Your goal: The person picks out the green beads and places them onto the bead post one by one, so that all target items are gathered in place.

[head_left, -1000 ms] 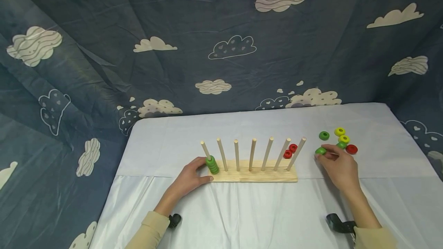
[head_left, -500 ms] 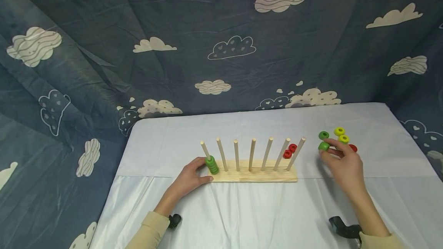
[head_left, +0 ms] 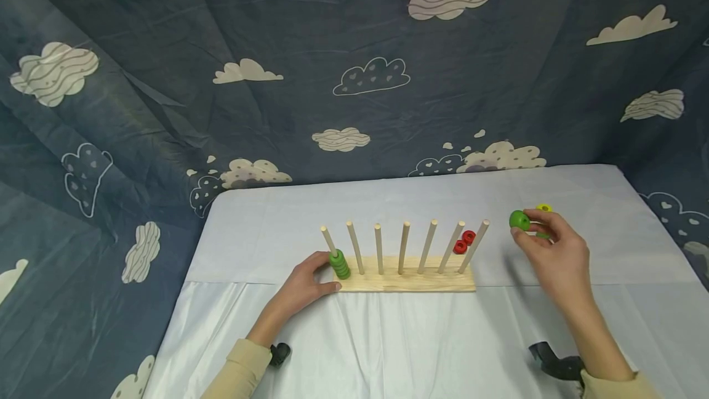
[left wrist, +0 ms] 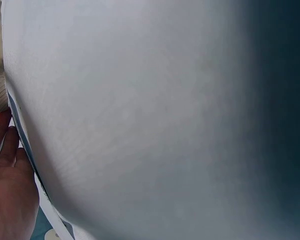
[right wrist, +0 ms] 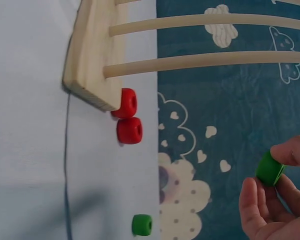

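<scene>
My left hand [head_left: 307, 285] grips the left end of a wooden peg board [head_left: 429, 287], thumb at its front edge and fingers around the side. Several green beads [head_left: 340, 263] are stacked on its leftmost peg, beside that hand. The other pegs carry nothing. In the right wrist view, my right hand [right wrist: 285, 210] pinches a green bead [right wrist: 270, 168] between thumb and fingers, raised above the white cloth. The head view has this right hand [head_left: 559, 257] to the right of the board, in front of the loose beads.
Two red beads [head_left: 460, 247] lie just behind the board's right end. A yellow bead [head_left: 544, 207] shows past my right hand, which hides others there. Another green bead [right wrist: 142, 225] rests on the white cloth. Behind the table hangs a dark cloud-patterned curtain [head_left: 304, 17].
My right hand has lifted the green bead and moved slightly up and right, now covering more of the loose beads. The bead has turned in the fingers. My left hand stays put.
</scene>
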{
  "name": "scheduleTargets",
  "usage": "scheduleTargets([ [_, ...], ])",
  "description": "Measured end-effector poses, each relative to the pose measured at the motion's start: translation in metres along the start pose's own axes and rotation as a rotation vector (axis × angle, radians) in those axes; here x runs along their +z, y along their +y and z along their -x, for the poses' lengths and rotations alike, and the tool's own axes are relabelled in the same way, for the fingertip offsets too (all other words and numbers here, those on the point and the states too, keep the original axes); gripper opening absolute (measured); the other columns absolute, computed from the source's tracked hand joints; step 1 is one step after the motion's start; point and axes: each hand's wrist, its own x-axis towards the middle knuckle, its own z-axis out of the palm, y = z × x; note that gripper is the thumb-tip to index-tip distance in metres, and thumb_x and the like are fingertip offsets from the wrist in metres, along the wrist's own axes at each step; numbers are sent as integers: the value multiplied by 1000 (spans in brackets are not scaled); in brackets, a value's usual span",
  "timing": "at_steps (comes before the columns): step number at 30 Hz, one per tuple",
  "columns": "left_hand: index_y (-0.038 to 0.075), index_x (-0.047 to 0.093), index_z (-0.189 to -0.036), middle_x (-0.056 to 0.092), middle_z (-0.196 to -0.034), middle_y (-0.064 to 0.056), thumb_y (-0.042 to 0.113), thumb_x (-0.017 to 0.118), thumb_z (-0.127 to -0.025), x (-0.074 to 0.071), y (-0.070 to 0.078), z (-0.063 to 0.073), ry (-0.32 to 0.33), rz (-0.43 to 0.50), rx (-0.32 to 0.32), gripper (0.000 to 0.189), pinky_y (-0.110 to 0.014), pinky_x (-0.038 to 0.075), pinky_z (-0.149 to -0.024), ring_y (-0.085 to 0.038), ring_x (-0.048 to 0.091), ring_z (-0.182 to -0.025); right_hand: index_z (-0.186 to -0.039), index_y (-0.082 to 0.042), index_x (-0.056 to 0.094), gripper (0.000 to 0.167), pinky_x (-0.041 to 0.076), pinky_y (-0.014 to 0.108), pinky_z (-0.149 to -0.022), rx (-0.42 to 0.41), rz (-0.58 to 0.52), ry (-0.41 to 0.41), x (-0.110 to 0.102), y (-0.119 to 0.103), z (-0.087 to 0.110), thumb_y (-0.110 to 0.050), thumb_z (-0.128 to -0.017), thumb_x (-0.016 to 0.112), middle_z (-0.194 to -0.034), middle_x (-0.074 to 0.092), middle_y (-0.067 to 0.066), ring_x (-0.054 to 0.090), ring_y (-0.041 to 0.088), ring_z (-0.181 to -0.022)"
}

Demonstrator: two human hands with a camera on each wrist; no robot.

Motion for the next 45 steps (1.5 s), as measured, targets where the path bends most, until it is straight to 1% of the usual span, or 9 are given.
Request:
scheduleTargets([
  [3,14,63,-146,63,-151,-5,21,83,-89,0,1,0,3,3,-9,61,-56,39,-128,-33,52,-150,-145,-7,61,47,48,-5,-76,-24,-10,6,-2,-7,0,-20,-101,72,-131,62,8,54,-16,-89],
  [7,14,63,-146,64,-149,-6,22,84,-89,1,0,0,10,5,-1,61,-57,40,-127,-34,52,-149,-144,-7,63,46,49,-4,-78,-70,-32,22,-5,-17,1,-18,-100,74,-123,61,-6,56,-14,-91],
  [9,14,63,-146,64,-149,-6,22,84,-89,1,-1,0,10,5,2,61,-58,40,-127,-34,52,-149,-143,-7,63,46,48,-5,-80,-92,-35,32,-7,-23,1,-17,-99,75,-123,61,-9,56,-12,-94],
  [13,14,62,-146,64,-150,-6,23,84,-90,1,-1,0,6,1,0,61,-57,40,-127,-34,52,-149,-141,-6,65,46,46,-5,-86,-159,-53,57,-8,-33,0,-15,-97,78,-125,63,-6,56,-8,-99],
  [20,15,63,-146,64,-150,-6,23,84,-90,1,-1,-1,7,0,2,61,-57,40,-127,-34,52,-149,-138,-6,68,47,46,-5,-91,-249,-92,71,-11,-49,-1,-11,-94,82,-118,59,-24,58,-5,-99],
  [24,15,63,-146,64,-149,-5,23,84,-89,1,-2,-2,9,-4,4,61,-57,40,-127,-34,52,-149,-138,-8,69,46,44,-5,-94,-290,-89,56,-12,-61,-1,-10,-93,82,-116,56,-28,58,-3,-101],
  [34,14,63,-146,63,-150,-6,23,84,-89,0,-2,0,4,-6,1,61,-58,39,-127,-35,52,-149,-136,-7,71,49,43,-4,-99,-432,-108,-7,-8,-89,1,-1,-89,84,-120,58,-20,56,-4,-104],
  [41,15,63,-146,63,-150,-5,22,84,-90,-1,-2,0,-6,-12,9,61,-56,40,-127,-34,52,-149,-133,-4,73,50,43,-4,-100,-532,-123,-43,-4,-108,1,5,-85,85,-124,66,3,56,-4,-105],
  [45,16,63,-146,63,-151,-3,22,84,-89,-1,-3,0,-4,-6,-3,61,-55,40,-128,-31,52,-150,-131,-5,73,51,44,-3,-100,-586,-135,-64,-2,-117,1,7,-84,85,-124,69,8,57,-4,-105],
])
